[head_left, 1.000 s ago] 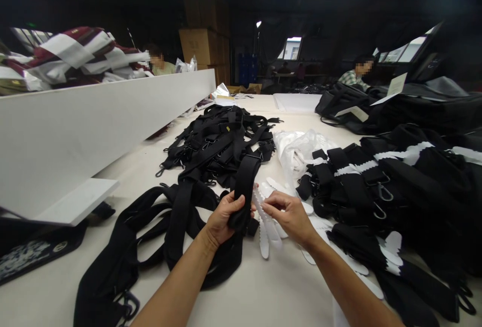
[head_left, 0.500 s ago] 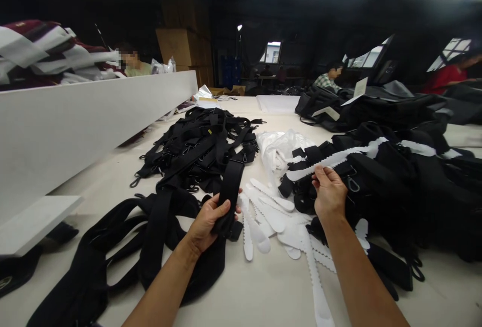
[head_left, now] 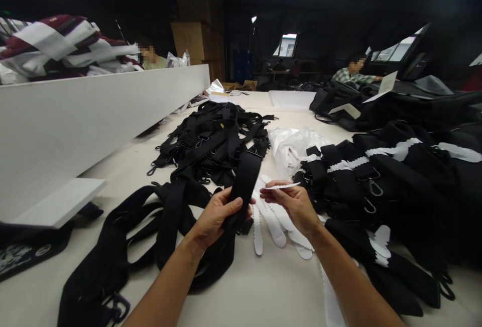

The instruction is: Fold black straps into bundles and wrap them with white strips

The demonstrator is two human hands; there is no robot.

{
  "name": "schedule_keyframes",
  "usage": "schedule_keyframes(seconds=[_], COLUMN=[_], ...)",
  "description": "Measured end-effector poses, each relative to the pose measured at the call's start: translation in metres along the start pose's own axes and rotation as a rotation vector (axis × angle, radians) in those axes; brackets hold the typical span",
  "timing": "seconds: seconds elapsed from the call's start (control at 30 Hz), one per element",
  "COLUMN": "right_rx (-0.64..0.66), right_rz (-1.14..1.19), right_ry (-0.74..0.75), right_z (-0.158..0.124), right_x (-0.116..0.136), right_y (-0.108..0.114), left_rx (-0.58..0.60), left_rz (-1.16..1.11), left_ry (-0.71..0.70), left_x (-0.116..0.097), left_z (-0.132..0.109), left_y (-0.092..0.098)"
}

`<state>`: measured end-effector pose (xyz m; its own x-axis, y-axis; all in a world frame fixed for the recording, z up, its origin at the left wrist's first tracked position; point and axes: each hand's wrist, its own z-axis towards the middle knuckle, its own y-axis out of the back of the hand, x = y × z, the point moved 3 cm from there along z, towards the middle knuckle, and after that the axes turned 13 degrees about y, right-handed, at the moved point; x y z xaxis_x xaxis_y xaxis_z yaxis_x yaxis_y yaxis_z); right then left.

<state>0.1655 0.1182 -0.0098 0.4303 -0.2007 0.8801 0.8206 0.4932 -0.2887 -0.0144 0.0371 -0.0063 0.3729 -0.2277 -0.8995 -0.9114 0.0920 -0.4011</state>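
My left hand (head_left: 218,216) is closed around a folded black webbing strap (head_left: 245,179), held upright above the table. Between the thumb and fingers of my right hand (head_left: 291,204) is a white serrated strip (head_left: 284,185), seen nearly edge-on, a short way right of the strap. Below both hands lies a loose spread of more white strips (head_left: 276,229) with toothed edges. A pile of black straps with metal hooks (head_left: 211,133) lies just beyond my left hand. More black strap (head_left: 158,226) loops across the table at its left.
Bundled black straps (head_left: 414,191) with white strips round them fill the right side. A clear plastic bag (head_left: 297,148) stands behind the strips. A white board (head_left: 113,111) borders the left. Black bags (head_left: 406,106) lie at the back right, near a person in a checked shirt (head_left: 342,76).
My right hand has moved left and down from the bundled straps towards the held strap, carrying a white strip. My left hand keeps its strap. The view has turned slightly.
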Motion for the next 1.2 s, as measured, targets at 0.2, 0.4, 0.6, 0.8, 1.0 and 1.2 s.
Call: schedule_keyframes(seconds=[0.2, 0.4, 0.6, 0.8, 1.0, 1.2], right_rx=[0.058, 0.094, 0.110, 0.105, 0.364, 0.286], right_rz=[0.036, -0.095, -0.120, -0.102, -0.230, -0.523], right_ry=[-0.082, -0.050, -0.059, -0.109, -0.036, 0.195], right_z=[-0.008, -0.009, -0.008, -0.009, -0.016, -0.015], right_x=[-0.024, -0.025, -0.016, -0.003, 0.003, -0.008], right_y=[-0.009, -0.019, -0.018, -0.017, -0.030, -0.031], left_rx=[0.120, -0.008, 0.012, -0.117, -0.279, -0.252], left_rz=[0.032, -0.064, -0.011, 0.163, 0.446, 0.380], left_ry=[0.129, 0.154, 0.108, 0.035, -0.197, -0.162], left_x=[0.015, 0.017, 0.013, 0.011, 0.014, 0.016], left_z=[0.003, 0.008, 0.008, 0.007, 0.011, 0.012], left_y=[-0.011, -0.005, -0.004, -0.003, 0.000, 0.000])
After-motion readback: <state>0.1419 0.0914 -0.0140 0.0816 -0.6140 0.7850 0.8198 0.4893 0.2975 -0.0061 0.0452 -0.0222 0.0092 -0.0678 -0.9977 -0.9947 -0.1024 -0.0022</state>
